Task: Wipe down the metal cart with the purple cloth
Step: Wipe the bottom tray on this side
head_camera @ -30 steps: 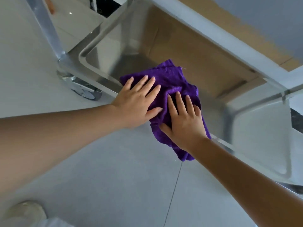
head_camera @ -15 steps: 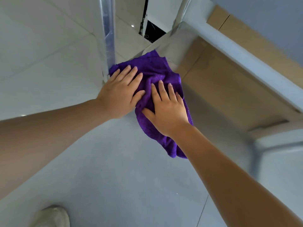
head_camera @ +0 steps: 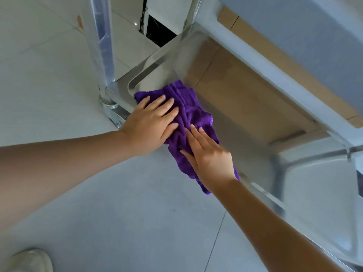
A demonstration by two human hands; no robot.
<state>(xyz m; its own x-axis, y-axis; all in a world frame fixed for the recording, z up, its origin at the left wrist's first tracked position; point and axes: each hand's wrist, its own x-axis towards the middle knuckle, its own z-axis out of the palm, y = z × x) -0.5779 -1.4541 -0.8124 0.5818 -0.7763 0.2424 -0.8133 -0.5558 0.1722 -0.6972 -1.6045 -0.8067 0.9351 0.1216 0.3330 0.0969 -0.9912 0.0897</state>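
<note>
Head view, looking down at the bottom shelf of the metal cart (head_camera: 157,61). The purple cloth (head_camera: 188,112) lies bunched over the shelf's near rim, close to the corner where the upright post (head_camera: 102,46) meets the shelf; its upper part rests inside the shelf tray, and its lower end drapes over the rim toward the floor (head_camera: 117,222). The cloth's long axis runs from the corner diagonally down and to the right, roughly along the rim. The left hand (head_camera: 151,124) lies flat on the cloth's corner-side portion, fingers straight and slightly spread, pressing rather than gripping. The right hand (head_camera: 210,158) lies flat on the lower portion, fingers straight and close together, also pressing; neither hand curls round the fabric. The two hands sit just beside each other, the left nearer the post and the right nearer the unwiped run of rim extending toward the lower right. Judged from this layout, the next stroke likely follows the rim's axis, led by the right hand. A shoe (head_camera: 29,260) shows at lower left; brown cardboard (head_camera: 245,91) lines the shelf's far side.
</note>
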